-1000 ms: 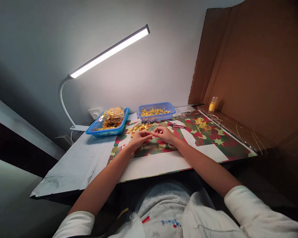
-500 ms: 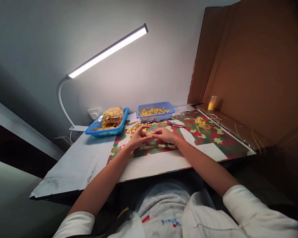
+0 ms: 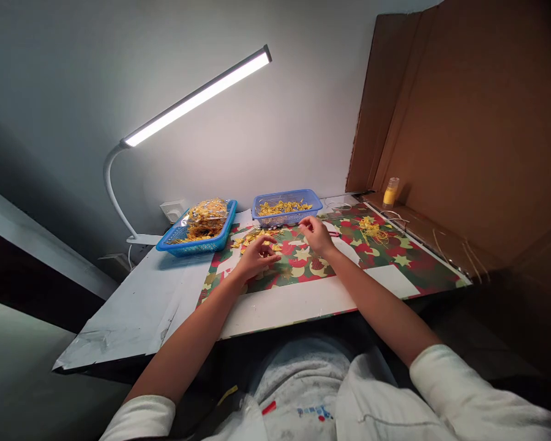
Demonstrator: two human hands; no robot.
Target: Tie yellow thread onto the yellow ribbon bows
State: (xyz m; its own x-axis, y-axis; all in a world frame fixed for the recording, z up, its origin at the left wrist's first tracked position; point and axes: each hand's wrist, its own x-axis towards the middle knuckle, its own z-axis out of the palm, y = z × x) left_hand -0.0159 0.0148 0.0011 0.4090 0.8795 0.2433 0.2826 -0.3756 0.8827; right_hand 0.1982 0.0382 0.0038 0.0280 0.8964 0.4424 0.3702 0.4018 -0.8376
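My left hand (image 3: 256,258) rests low over the patterned sheet, thumb and fingers apart, and I see nothing held in it. Just beyond it lies a loose pile of small yellow pieces (image 3: 244,237), partly covered by the fingers. My right hand (image 3: 318,236) is raised over the sheet to the right, thumb and fingertips pinched together. A faint thin line shows near those fingertips, too fine to name. Behind the right hand, the end of a pink tool (image 3: 334,233) peeks out.
A blue basket (image 3: 193,247) at the left holds yellow pieces and a clear bag. Another blue basket (image 3: 287,217) with yellow pieces stands by the wall. Yellow strands (image 3: 373,231) lie right, near a small yellow-filled bottle (image 3: 390,192). A lit lamp (image 3: 197,98) hangs above; cardboard (image 3: 468,122) closes the right.
My right hand has drawn away from my left, moving up and to the right with its fingertips still pinched. The left hand has stayed nearly in place.
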